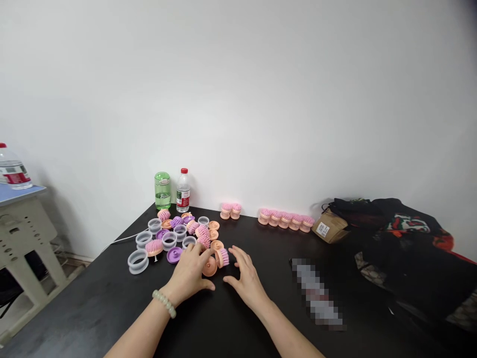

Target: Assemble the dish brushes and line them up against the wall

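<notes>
My left hand [191,274], with a bead bracelet [164,303] at the wrist, reaches over the near edge of a cluster of loose parts, thumb apart from the fingers. Its fingertips are beside an orange disc-shaped cap [209,267]; whether they touch it I cannot tell. My right hand [246,278] is open, fingers curved, just right of a pink-bristled brush head [222,257] tipped on its side. Around the left hand lie a purple cap [174,255], clear plastic rings [138,261] and more pink-bristled brush heads [154,247].
Along the wall stand two assembled pink brushes [230,211] and a row of several more [285,220]. A green bottle [162,191] and a water bottle [183,191] stand behind the parts. At right are a paper bag [329,226], dark cloth items [406,278] and a blurred-out object [316,294].
</notes>
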Tool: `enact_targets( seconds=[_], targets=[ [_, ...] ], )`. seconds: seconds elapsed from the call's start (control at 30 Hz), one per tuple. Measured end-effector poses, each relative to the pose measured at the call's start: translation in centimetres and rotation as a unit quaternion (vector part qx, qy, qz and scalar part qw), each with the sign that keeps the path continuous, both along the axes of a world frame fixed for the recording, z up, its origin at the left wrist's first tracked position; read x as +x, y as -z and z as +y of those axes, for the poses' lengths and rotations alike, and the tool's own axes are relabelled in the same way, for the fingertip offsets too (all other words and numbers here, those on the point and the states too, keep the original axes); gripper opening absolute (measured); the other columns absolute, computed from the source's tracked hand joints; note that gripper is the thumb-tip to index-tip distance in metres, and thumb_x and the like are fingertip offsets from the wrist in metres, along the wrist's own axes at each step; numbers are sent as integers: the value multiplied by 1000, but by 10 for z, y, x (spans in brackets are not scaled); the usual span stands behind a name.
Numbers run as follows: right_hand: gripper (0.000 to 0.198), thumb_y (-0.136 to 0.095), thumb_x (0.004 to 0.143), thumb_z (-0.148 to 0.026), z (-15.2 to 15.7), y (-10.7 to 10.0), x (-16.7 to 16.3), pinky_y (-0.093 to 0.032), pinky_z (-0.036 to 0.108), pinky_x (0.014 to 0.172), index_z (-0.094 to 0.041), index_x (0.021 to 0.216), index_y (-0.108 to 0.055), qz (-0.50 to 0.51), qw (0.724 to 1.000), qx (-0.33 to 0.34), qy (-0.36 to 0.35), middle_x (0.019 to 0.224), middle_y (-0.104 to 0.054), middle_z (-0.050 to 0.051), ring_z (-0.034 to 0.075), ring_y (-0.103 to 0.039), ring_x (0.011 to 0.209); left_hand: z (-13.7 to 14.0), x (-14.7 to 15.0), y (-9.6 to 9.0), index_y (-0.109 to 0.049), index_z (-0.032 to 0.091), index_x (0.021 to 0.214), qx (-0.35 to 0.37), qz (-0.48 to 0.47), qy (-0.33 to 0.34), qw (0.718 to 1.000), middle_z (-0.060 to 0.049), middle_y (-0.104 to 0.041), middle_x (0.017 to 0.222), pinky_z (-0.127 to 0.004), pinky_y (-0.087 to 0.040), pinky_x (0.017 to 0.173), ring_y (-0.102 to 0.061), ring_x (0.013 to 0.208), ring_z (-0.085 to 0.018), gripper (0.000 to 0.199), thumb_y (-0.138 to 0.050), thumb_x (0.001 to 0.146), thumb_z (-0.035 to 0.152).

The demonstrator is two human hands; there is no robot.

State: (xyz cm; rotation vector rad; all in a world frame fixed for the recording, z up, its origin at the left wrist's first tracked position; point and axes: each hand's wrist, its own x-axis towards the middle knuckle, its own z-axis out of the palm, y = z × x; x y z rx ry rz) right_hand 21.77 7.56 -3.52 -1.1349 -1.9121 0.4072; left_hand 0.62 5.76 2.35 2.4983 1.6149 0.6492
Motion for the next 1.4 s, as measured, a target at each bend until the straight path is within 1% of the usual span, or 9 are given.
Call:
enact_targets(
  seconds=[0.13,0.27,0.37,0.47,0.7,0.93,1.03,1.17,1.4],
  targets=[
    [66,-61,76,1,-2,-2,1,-64,39,82,-28,135,-57,-1,999,27,-37,140,-56,10,27,-63,117,0,4,4,-55,31,134,10,23,5,1000,-9,-58,119,-44,-45,87,-52,106,-34,92,-95,51,35],
    [84,-50,79,5,-3,-4,-8,-48,52,109,-28,153,-33,-69,988,77,-117,153,-45,10,27,-46,139,2,7,2,-50,35,139,28,42,1,999,-10,-58,125,-48,-43,92,-51,112,-36,97,-95,53,33],
    [93,-49,79,6,-4,-3,-11,-38,52,116,-29,158,-15,-95,984,40,-146,163,-27,9,26,-31,148,3,7,-1,-53,36,137,44,70,-40,996,-11,-60,124,-49,-42,92,-52,113,-37,87,-92,60,29],
    [86,-49,82,1,-1,3,-7,-40,50,114,-31,157,-20,-56,994,6,-99,164,-23,8,27,-33,147,2,5,-3,-58,31,132,74,92,-80,990,-13,-62,121,-49,-43,88,-53,113,-38,72,-88,67,27],
    [58,-51,87,-15,36,13,7,-57,39,98,-27,144,-44,23,1000,7,16,147,-47,10,23,-60,124,-5,10,-2,-58,24,129,165,51,-62,983,-12,-63,124,-51,-44,97,-54,117,-35,67,-88,68,25],
    [62,-53,86,-12,128,-16,20,-40,52,113,-22,146,-42,-68,991,14,110,152,-42,13,32,-38,142,-3,25,9,-65,18,116,132,74,120,981,-8,-71,115,-48,-46,101,-56,120,-34,51,-84,73,36],
    [58,-57,89,-12,165,-28,17,-33,54,116,-18,146,-43,-120,982,13,145,154,-39,15,34,-35,143,2,24,12,-66,15,115,104,101,112,983,-9,-72,112,-50,-45,103,-58,118,-35,53,-85,71,37],
    [46,-64,95,-27,196,-39,6,-40,58,108,-20,138,-50,-179,968,10,175,150,-44,11,33,-46,134,5,21,13,-66,11,118,93,112,88,985,-12,-73,109,-54,-41,108,-59,117,-36,59,-85,71,41],
    [34,-63,96,-31,198,-52,-1,-51,50,97,-18,127,-58,-231,948,-2,217,134,-57,10,27,-59,116,0,18,7,-66,16,115,114,96,57,987,-11,-70,115,-57,-39,108,-59,116,-36,54,-83,72,43]
  ],
)
